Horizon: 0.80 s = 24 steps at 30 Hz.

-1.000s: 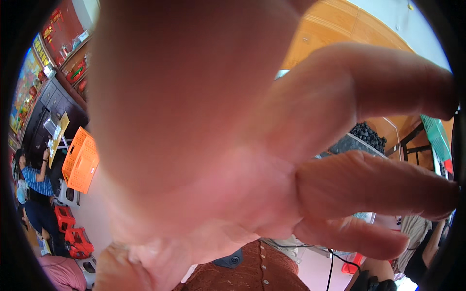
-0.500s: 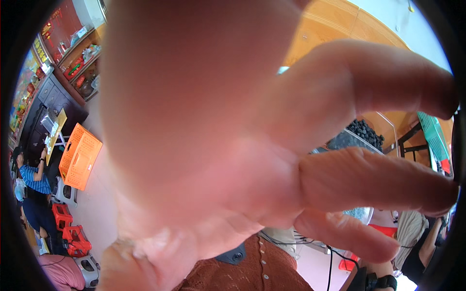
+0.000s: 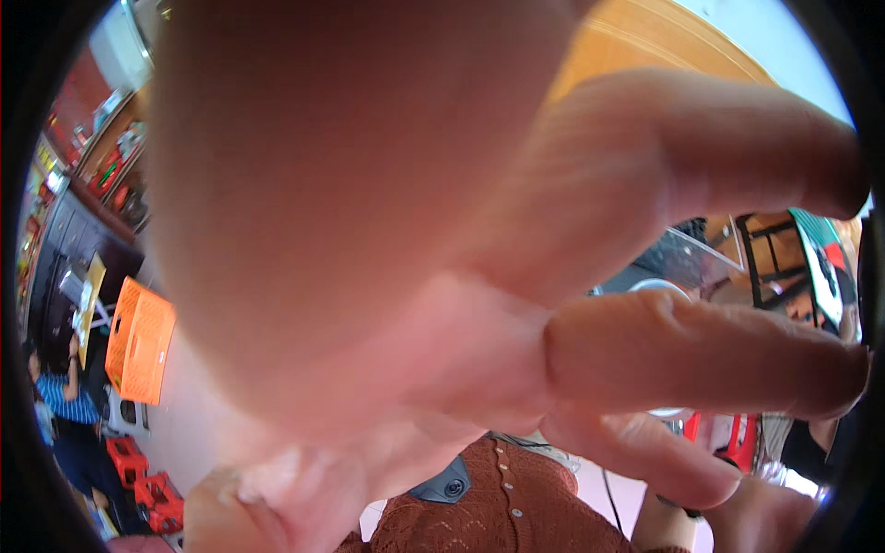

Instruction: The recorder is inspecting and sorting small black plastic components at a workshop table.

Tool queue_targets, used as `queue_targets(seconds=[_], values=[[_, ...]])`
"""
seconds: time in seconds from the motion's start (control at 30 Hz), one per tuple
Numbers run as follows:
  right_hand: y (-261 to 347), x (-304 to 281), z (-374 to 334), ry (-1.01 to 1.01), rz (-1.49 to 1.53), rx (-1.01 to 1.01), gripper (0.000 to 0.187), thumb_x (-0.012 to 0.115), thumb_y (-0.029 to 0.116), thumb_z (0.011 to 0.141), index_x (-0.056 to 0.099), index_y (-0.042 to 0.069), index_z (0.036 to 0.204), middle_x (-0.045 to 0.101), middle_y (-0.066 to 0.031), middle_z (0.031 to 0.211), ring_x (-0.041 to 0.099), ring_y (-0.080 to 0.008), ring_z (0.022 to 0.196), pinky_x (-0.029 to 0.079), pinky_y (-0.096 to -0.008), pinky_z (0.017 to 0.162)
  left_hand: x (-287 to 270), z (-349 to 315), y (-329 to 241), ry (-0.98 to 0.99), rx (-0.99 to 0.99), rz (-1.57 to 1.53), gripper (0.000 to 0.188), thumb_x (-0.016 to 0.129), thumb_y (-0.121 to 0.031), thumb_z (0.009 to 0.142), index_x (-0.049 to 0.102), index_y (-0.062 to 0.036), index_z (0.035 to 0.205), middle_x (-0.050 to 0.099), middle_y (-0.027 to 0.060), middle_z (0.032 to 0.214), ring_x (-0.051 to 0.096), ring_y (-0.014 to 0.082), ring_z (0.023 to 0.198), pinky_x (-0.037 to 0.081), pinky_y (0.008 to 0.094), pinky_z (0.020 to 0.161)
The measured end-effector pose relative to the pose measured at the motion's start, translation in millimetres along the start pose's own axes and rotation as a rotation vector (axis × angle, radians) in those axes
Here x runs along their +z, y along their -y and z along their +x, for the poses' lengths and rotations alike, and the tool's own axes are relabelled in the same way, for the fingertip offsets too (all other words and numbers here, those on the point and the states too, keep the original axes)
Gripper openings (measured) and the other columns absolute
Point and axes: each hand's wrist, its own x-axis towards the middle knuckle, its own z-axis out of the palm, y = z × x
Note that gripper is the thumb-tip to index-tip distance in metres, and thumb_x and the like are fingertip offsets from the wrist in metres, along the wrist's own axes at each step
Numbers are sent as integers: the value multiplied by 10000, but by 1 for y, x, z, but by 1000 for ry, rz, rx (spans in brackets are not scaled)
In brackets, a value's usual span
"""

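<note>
My left hand [image 3: 433,304] fills most of the view, very close and blurred, palm side showing. Its fingers stretch to the right and stand apart. The fingertips reach the dark right rim of the picture; what they touch there is hidden. Low on the right, partly behind those fingers, is a blurred hand [image 3: 765,518] that seems to be my right, near a dark wristband. Its fingers cannot be made out. Below the palm, a small grey camera [image 3: 444,483] sits on my rust-brown knitted cardigan [image 3: 516,493].
An orange plastic crate [image 3: 140,341] stands on the left near a person in a blue striped shirt [image 3: 66,392] and red stools [image 3: 159,502]. Dark drawers [image 3: 83,240] lie behind. On the right are a clear-sided box [image 3: 691,253] and a black frame [image 3: 779,267].
The surroundings have shifted and tilted in view, with the crate lower and further left. My left hand keeps nearly the same place. The lower right hand shows more now.
</note>
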Motion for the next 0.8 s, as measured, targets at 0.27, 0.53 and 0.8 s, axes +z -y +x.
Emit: queue_targets(seconds=[0.27,0.53,0.8], values=[[-28,62,-151,814,-79,729,147,677,36,711,657,32,856,619,-84,812,584,-266,763,474,-344,657,5,-23,-3,-224,112,-317,994,631,-291,859,-166,-73,1411,176,230,1458,588,314,989,593,369,671],[-40,87,-208,1005,-70,537,246,693,37,650,641,52,890,579,-54,847,528,-255,807,475,-345,696,25,-50,8,-468,373,-755,970,617,-278,871,-144,-43,1423,214,261,1442,587,317,986,599,366,640],[-24,74,-178,651,226,894,204,693,-6,715,606,39,894,619,-77,841,611,-228,764,491,-317,630,129,-20,119,-433,-418,-715,317,541,-195,907,562,13,1145,639,152,1007,638,179,851,527,274,693]])
